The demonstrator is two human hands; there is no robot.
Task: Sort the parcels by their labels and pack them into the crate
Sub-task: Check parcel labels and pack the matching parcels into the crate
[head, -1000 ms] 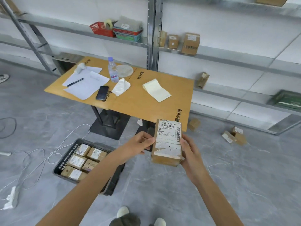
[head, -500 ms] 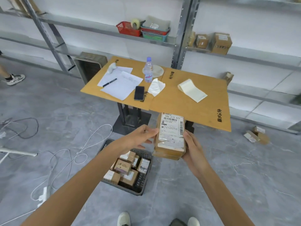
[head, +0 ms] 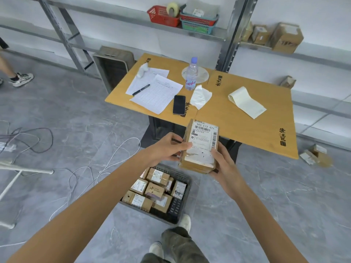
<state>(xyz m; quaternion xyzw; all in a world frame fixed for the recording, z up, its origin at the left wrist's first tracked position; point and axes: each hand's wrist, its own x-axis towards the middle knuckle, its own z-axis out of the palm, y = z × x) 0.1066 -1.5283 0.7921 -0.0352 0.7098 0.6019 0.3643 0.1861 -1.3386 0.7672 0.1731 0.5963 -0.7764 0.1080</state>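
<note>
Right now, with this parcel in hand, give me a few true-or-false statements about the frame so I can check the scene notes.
1. The left hand and the right hand both hold one parcel, its label facing the camera. True.
2. The crate below the hands is empty. False: it holds several labelled boxes.
3. A water bottle stands upright on the table. True.
4. The phone lies inside the crate. False: it lies on the table, beside the papers.
5. A pen rests on the papers. True.
</note>
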